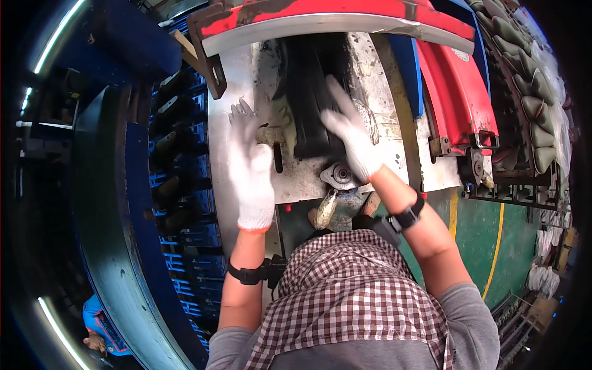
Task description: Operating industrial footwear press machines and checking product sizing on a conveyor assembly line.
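A long, limp black sheet-like piece [308, 117] lies on the worn metal table [234, 80], its far end passing under the red machine bar. My right hand [354, 132], in a white glove, is over its right edge, fingers stretched out and somewhat blurred. Whether those fingers touch the piece I cannot tell. To the left of the piece is my left hand [251, 172], also gloved in white with grey fingertips; its fingers are extended and nothing shows in them. Close below my right hand sits a round metal fitting [341, 176] with a wrapped handle [325, 211].
A red bar with a metal edge [339, 26] spans the table's far side. Another red machine [459, 92] stands at right, beside a rack of grey-green shoe-shaped pieces [530, 92]. Blue racks [179, 166] line the left. A person in blue [105, 327] is at lower left.
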`<state>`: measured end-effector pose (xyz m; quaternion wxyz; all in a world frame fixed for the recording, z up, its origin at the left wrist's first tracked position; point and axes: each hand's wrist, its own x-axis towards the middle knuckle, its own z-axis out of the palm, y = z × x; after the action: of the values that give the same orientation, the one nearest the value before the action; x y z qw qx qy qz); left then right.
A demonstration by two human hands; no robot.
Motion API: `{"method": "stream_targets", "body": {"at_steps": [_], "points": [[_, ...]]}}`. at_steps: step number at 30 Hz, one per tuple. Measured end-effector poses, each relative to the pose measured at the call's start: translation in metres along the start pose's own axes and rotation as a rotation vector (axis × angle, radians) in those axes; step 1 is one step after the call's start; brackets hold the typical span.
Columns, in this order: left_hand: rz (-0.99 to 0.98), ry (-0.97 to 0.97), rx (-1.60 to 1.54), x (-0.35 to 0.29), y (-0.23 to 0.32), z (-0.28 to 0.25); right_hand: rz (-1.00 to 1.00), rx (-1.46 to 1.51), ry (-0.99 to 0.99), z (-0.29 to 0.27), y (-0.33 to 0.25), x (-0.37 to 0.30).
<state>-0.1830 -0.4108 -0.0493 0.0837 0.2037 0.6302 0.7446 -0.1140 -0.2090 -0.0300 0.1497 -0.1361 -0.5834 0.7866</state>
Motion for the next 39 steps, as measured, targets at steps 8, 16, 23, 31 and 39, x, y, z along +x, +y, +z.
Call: {"method": "stream_targets", "body": {"at_steps": [8,16,23,31,39], "points": [[0.800,0.075,0.300,0.057,0.133,0.043,0.008,-1.392,0.283,-0.017,0.035,0.091],[1.050,-0.404,0.728,0.171,0.195,0.103,0.028,-1.489,0.273,-0.017,0.043,0.088],[0.986,-0.448,1.063,0.204,0.195,0.135,-0.282,-0.963,0.280,-0.085,0.033,0.016],[0.362,-0.841,1.171,0.131,0.159,0.134,0.227,-0.388,0.177,-0.137,0.069,-0.181],[0.276,-0.881,1.176,0.054,0.040,0.116,0.641,-0.095,-0.466,-0.093,0.058,-0.175]]}}
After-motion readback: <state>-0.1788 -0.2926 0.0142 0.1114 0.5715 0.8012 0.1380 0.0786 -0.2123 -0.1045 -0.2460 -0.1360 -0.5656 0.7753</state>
